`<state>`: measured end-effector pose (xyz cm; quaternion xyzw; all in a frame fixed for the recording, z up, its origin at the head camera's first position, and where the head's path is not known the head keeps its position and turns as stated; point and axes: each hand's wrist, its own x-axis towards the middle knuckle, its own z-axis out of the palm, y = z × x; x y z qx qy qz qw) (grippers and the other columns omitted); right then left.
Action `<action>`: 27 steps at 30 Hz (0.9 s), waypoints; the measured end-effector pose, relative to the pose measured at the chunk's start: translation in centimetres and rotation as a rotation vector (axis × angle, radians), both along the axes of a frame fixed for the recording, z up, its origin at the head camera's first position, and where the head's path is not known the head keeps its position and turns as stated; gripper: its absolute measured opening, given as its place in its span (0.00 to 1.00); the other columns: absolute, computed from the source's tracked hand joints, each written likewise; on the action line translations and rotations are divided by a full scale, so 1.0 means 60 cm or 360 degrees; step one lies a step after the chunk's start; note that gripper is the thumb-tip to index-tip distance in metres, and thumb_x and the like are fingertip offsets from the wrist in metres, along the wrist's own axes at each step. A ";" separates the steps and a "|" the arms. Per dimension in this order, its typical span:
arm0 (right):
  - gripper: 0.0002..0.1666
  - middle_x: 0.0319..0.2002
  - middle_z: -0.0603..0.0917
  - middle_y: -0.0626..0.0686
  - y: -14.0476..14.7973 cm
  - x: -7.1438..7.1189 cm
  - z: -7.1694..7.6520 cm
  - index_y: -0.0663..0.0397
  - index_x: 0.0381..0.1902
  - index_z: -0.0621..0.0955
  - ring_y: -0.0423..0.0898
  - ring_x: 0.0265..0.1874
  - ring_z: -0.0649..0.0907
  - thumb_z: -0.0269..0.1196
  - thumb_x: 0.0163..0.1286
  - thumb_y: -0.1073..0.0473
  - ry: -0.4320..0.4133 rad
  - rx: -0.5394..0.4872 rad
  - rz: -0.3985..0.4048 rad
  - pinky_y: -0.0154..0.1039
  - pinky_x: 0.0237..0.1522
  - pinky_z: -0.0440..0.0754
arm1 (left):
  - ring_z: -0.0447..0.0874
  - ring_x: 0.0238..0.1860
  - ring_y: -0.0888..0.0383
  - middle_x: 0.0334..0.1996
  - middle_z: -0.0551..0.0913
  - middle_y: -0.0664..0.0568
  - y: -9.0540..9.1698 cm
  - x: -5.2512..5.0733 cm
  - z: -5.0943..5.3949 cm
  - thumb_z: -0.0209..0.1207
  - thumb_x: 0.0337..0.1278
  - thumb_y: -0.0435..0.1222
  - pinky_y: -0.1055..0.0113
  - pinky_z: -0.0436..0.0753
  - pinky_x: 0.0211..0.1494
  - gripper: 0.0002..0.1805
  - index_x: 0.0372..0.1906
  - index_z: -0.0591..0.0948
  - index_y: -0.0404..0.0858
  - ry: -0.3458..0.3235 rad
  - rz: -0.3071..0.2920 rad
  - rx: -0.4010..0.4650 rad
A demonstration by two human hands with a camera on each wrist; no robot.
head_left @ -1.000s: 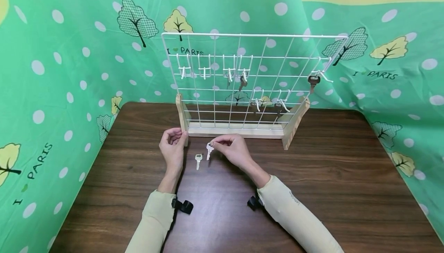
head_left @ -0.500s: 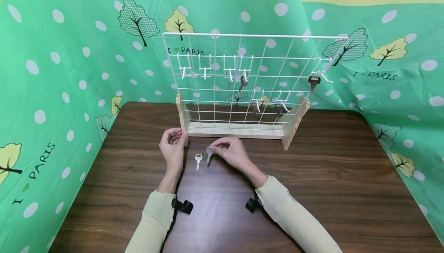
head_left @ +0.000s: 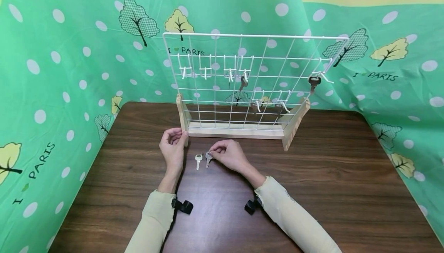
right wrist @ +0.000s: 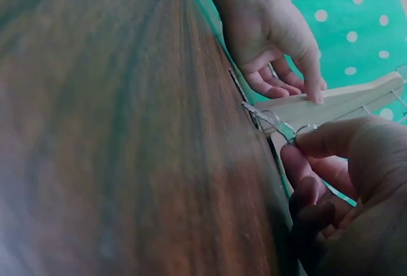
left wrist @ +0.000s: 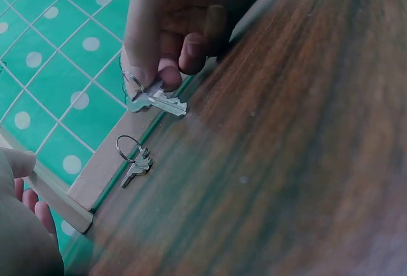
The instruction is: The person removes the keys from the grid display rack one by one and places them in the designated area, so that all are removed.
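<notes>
My right hand (head_left: 230, 154) pinches a silver key (head_left: 208, 159) by its bow, between thumb and forefinger, low over the table. In the left wrist view that key (left wrist: 166, 103) has a small split ring, and its blade points at the wood. A second silver key (head_left: 198, 161), also with a ring, lies flat on the table just left of it. My left hand (head_left: 172, 150) grips the left wooden foot (head_left: 182, 116) of a white wire grid rack (head_left: 240, 35). In the right wrist view, the held key partly overlaps the lying one.
White hooks hang on the grid. Dark keys hang on several of them, among them one key (head_left: 314, 83) at the far right. A wooden crossbar (head_left: 236, 131) joins the rack's feet on the brown table (head_left: 329, 191). Green patterned cloth (head_left: 86, 33) surrounds the table.
My right hand has moved down toward me with the key, lowering it closer to the table beside the lying key. My left hand has stayed on the rack's foot.
</notes>
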<state>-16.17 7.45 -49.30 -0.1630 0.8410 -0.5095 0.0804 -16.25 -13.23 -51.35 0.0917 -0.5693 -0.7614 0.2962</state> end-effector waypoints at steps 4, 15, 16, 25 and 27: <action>0.05 0.29 0.91 0.45 -0.002 0.001 -0.003 0.52 0.36 0.94 0.33 0.23 0.79 0.73 0.70 0.65 0.0089 0.0118 0.0002 0.28 0.28 0.75 | 0.84 0.38 0.64 0.35 0.86 0.56 -0.001 0.000 0.000 0.73 0.58 0.18 0.75 0.84 0.43 0.12 0.45 0.83 0.22 0.0000 0.0001 0.0002; 0.04 0.28 0.89 0.44 0.002 -0.003 -0.011 0.51 0.36 0.94 0.33 0.23 0.79 0.74 0.69 0.64 0.0179 0.0161 0.0003 0.29 0.29 0.77 | 0.84 0.38 0.63 0.36 0.86 0.55 -0.001 -0.001 0.000 0.73 0.59 0.18 0.76 0.83 0.43 0.13 0.45 0.83 0.20 -0.0009 0.0001 0.0003; 0.04 0.28 0.89 0.44 0.002 -0.003 -0.012 0.51 0.36 0.94 0.33 0.23 0.79 0.74 0.69 0.64 0.0191 0.0164 0.0008 0.29 0.29 0.77 | 0.84 0.38 0.63 0.36 0.86 0.55 -0.001 -0.001 -0.001 0.73 0.59 0.18 0.76 0.83 0.43 0.13 0.45 0.83 0.20 -0.0008 0.0002 0.0002; 0.05 0.29 0.87 0.44 0.003 -0.006 -0.022 0.51 0.35 0.94 0.31 0.23 0.77 0.75 0.67 0.67 0.0358 0.0248 0.0029 0.29 0.28 0.75 | 0.84 0.38 0.64 0.35 0.86 0.56 0.000 0.000 0.001 0.73 0.58 0.18 0.76 0.83 0.42 0.11 0.44 0.84 0.23 0.0001 -0.0001 0.0004; 0.05 0.29 0.86 0.44 0.003 -0.006 -0.022 0.51 0.34 0.94 0.31 0.23 0.77 0.75 0.66 0.67 0.0391 0.0257 0.0036 0.29 0.28 0.76 | 0.84 0.38 0.64 0.35 0.86 0.56 0.000 0.000 0.000 0.72 0.58 0.18 0.76 0.83 0.42 0.11 0.44 0.84 0.23 -0.0002 0.0002 0.0005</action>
